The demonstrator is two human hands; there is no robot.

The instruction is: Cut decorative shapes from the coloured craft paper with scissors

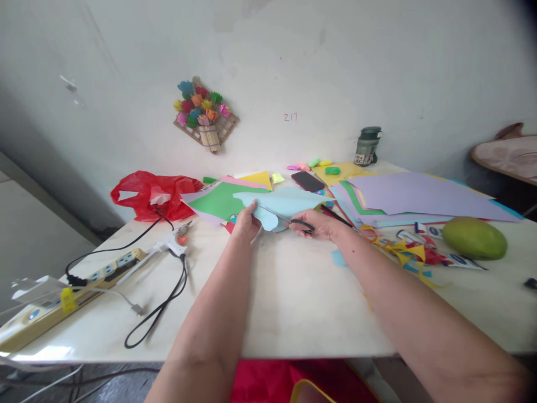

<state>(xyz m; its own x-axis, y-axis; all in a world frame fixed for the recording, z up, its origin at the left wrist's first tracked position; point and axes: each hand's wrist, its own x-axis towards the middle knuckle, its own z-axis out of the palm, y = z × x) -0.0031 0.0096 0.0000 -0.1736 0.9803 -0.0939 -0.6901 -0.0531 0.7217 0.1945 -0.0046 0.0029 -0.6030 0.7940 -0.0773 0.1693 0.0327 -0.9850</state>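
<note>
My left hand (247,222) pinches the left edge of a light blue sheet of paper (289,201), thumb on top. The sheet is held above the table, and a rounded flap of it hangs toward me. In my right hand (314,224) is a pair of scissors (302,225) with dark handles, fingers closed round them. Their blades point left into the paper near its lower edge; much of the blades is hidden. Below my right wrist lies a small light blue scrap (338,258). Green paper (213,200) lies behind my left hand.
Left are a glue gun (174,243), its looped cord, a power strip (92,277) and a red plastic bag (157,193). Right are stacked coloured sheets (428,193), glue tubes (461,261), scraps (403,252) and a green mango (474,238). A phone (308,181) and tumbler (368,146) stand behind.
</note>
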